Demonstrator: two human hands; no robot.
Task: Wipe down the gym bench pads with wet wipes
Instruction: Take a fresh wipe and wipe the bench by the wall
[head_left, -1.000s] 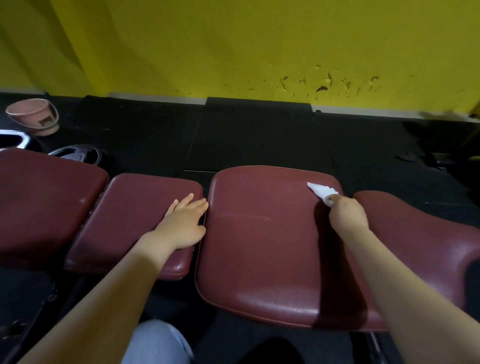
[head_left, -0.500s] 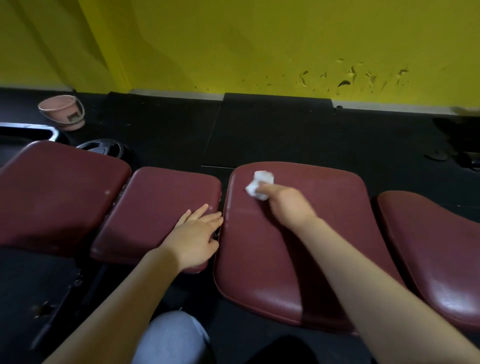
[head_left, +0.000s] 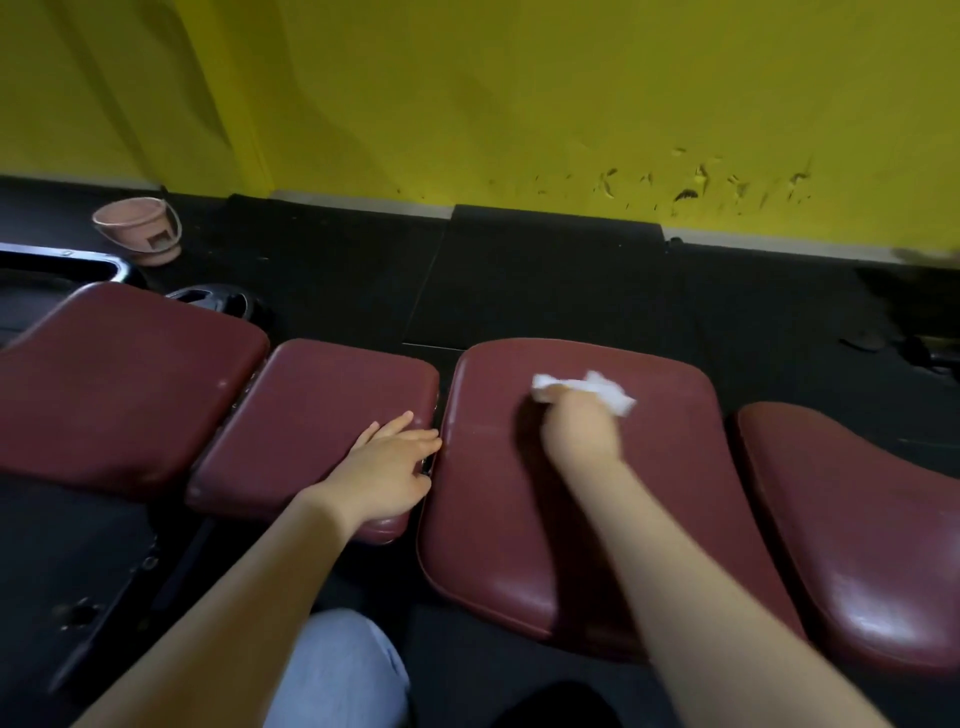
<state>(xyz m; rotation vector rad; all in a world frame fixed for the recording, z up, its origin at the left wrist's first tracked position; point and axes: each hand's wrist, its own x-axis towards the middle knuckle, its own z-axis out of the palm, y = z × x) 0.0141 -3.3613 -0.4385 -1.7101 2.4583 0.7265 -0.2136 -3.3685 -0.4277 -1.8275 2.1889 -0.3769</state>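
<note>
Several dark red bench pads stand in a row before me. My right hand (head_left: 579, 428) holds a crumpled white wet wipe (head_left: 592, 388) against the far part of the wide middle pad (head_left: 524, 519); the hand is motion-blurred. My left hand (head_left: 387, 467) lies flat, fingers straight, on the right end of the smaller pad (head_left: 311, 410) beside it. Another pad (head_left: 119, 384) lies at the far left, and a curved one (head_left: 857, 514) at the right.
Black rubber flooring runs to a yellow wall. A pink bucket (head_left: 143, 228) stands at the back left beside a black weight plate (head_left: 218, 301) and a metal frame (head_left: 62, 260). My knee in light jeans (head_left: 337, 670) is below the pads.
My right hand swept the wipe from the middle pad's far right corner to its far left, and it is now back near the middle. The left hand stayed on the smaller pad.
</note>
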